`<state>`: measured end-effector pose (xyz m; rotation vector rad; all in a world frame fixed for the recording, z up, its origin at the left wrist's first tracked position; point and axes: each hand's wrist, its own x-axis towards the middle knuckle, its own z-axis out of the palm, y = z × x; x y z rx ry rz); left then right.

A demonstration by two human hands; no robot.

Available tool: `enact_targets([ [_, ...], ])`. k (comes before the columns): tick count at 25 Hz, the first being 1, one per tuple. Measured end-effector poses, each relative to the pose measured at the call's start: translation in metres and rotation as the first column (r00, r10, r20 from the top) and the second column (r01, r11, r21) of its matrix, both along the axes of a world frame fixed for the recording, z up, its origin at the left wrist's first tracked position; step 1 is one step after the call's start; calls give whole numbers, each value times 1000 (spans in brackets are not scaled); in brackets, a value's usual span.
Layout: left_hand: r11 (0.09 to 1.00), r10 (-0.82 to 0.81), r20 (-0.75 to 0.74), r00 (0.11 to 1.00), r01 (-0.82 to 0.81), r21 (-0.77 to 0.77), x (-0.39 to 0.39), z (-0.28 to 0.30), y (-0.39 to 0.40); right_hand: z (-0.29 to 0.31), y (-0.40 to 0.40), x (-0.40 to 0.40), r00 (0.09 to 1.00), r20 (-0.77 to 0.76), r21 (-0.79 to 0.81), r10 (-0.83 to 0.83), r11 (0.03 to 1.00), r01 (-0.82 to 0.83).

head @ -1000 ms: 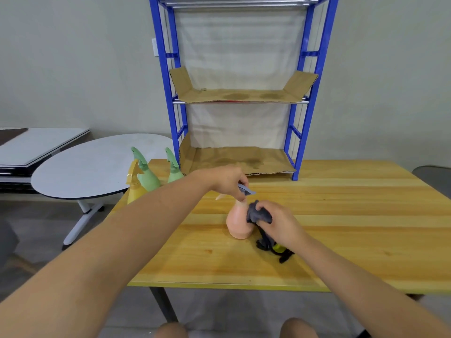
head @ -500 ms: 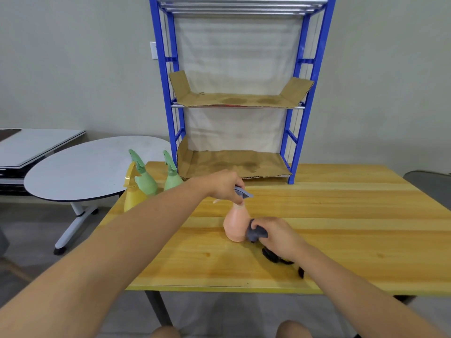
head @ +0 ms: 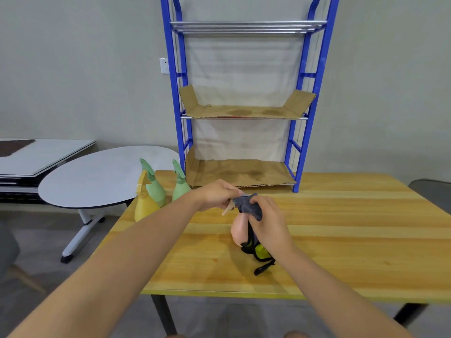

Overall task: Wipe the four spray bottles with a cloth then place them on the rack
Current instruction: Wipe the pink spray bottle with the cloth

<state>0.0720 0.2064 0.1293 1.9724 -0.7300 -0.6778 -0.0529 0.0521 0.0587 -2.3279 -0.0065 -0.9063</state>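
A pink spray bottle (head: 238,231) stands on the wooden table (head: 341,235) near its middle. My left hand (head: 218,195) grips the bottle's spray head. My right hand (head: 267,222) holds a dark grey cloth (head: 249,206) against the top of the bottle, and the cloth's black and yellow-green end (head: 260,253) trails down to the table. Two green spray bottles (head: 156,189) (head: 180,187) and a yellow one (head: 144,203) stand at the table's far left corner. The blue rack (head: 246,98) stands at the table's back, its shelves lined with cardboard (head: 241,174).
A grey oval side table (head: 97,176) sits left of the wooden table, with stacked boards (head: 31,154) beyond it. A dark chair edge (head: 432,193) shows at the right. A wall socket (head: 164,65) is beside the rack.
My right hand has moved the cloth up from the pink bottle's body to its spray head. My left hand keeps its hold on the head. The camera has tilted up a little.
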Motion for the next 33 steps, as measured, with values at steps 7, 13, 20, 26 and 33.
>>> enact_targets([
  [7, 999, 38, -19, 999, -39, -28, -3, 0, -5, -8, 16, 10, 987, 158, -85, -7, 996, 21],
  [13, 999, 45, -94, 995, -46, -10, -6, 5, -4, -33, 52, 9, 986, 67, -282, 152, 951, -127],
  [20, 998, 62, -83, 995, -62, -3, -9, 6, -7, -23, 46, 10, 989, 141, -128, 53, 991, -35],
  [26, 998, 54, -76, 996, -55, -12, -4, 3, -7, -7, 10, 9, 989, 133, 96, -68, 994, 55],
  [33, 999, 42, -45, 998, -43, -1, -8, 6, -10, 7, 4, 7, 999, 45, -29, -26, 999, 28],
])
